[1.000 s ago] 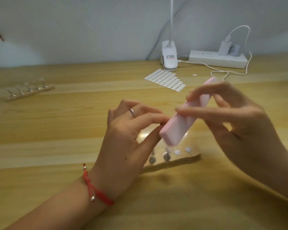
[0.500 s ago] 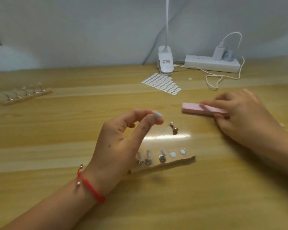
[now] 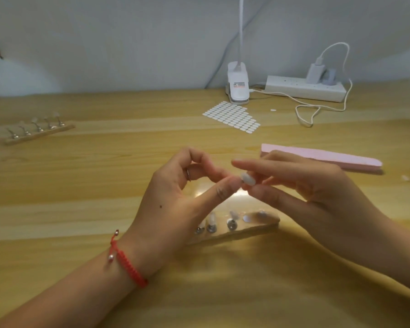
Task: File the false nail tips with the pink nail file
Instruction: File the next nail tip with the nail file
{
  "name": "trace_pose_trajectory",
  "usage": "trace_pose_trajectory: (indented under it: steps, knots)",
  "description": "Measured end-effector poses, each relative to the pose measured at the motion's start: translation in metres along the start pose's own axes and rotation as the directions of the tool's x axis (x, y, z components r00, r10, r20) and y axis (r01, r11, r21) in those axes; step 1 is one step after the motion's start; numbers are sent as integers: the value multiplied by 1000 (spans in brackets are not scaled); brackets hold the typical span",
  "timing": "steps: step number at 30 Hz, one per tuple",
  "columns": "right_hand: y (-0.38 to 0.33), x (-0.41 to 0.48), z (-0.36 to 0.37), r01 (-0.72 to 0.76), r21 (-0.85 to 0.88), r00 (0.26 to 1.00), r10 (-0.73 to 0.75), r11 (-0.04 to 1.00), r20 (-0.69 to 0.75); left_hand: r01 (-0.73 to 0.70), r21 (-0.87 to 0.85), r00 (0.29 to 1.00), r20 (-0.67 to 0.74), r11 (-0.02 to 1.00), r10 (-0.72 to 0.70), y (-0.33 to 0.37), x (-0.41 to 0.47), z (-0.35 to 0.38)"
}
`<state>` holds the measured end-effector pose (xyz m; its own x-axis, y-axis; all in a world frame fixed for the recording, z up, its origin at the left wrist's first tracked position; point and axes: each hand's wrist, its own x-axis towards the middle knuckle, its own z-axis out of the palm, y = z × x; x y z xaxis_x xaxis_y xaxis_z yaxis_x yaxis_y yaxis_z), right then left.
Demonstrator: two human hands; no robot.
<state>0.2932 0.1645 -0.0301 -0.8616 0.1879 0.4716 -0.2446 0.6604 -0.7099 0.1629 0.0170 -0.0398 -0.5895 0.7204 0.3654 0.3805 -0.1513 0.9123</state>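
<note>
Wide wooden table (image 3: 104, 185) filled the view. Both forearms ran off the frame's edges. The left hand (image 3: 175, 200) was up over the middle, thumb and curled forefinger pinching a false nail tip (image 3: 248, 179). The right hand (image 3: 317, 197) met it there, fingers touching that tip, though blur hid whether they gripped it. The pink nail file (image 3: 329, 157) lay flat on the table behind the right hand, near corner covered by fingers. The nail-tip stand (image 3: 258, 229) sat under the hands, half hidden.
</note>
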Motion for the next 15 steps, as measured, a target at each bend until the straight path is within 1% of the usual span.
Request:
trace_pose_trajectory:
  steps: [5,10,13,15]
  knots:
    - [1,1,1,23,-1,1000,-23,1000,-19,10,-47,1000,24,999,-9,2,0,1]
    - [0,1,-1,42,21,999,-41,999,-28,10,-28,999,38,1000,-9,3,-1,3]
    - [0,2,-8,26,1,999,-26,1000,-37,-56,73,998,16,996,55,0,-1,1]
    - [2,3,-14,-13,-33,1000,12,999,-4,-102,144,993,-52,984,111,-1,1,-2]
